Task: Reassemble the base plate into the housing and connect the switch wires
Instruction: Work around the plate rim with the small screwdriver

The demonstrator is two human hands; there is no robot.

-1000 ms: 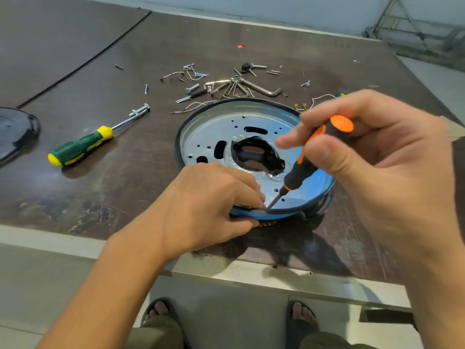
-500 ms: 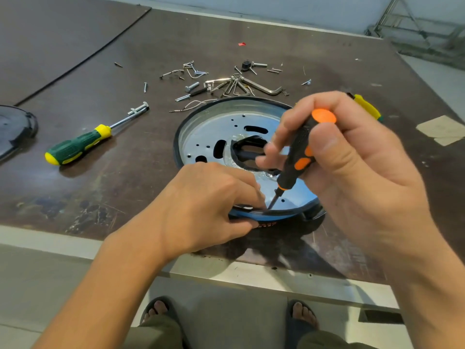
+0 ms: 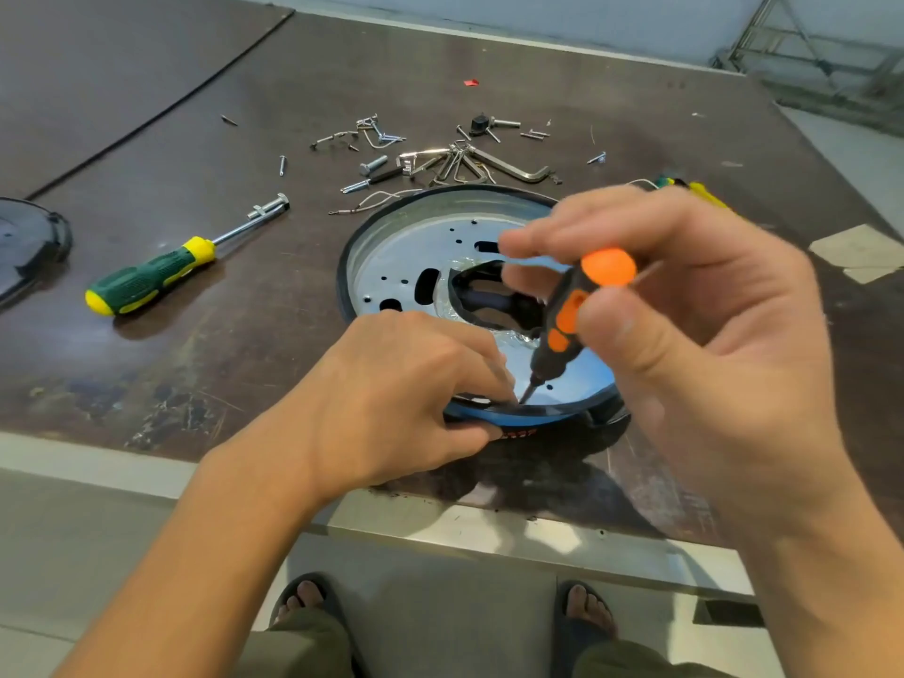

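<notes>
A round silver base plate (image 3: pixel 401 256) with slots and a black central opening sits inside a black-rimmed housing (image 3: pixel 345 256) near the table's front edge. My left hand (image 3: pixel 391 403) grips the near rim of the housing, fingers curled over the edge and thumb underneath. My right hand (image 3: pixel 699 335) holds a small black and orange screwdriver (image 3: pixel 567 320) almost upright. Its tip touches the plate close to the near rim, right beside my left fingertips. What lies under the tip is too small to tell.
A green and yellow screwdriver (image 3: pixel 151 276) lies to the left. Loose screws, hex keys (image 3: pixel 489 163) and thin wires are scattered behind the housing. A black round cover (image 3: pixel 24 242) sits at the far left edge. A yellow-handled tool (image 3: pixel 704 193) peeks out behind my right hand.
My right hand has tilted the orange screwdriver more upright and turned it between the fingers, the tip staying at the same spot. My left hand has kept its grip on the rim.
</notes>
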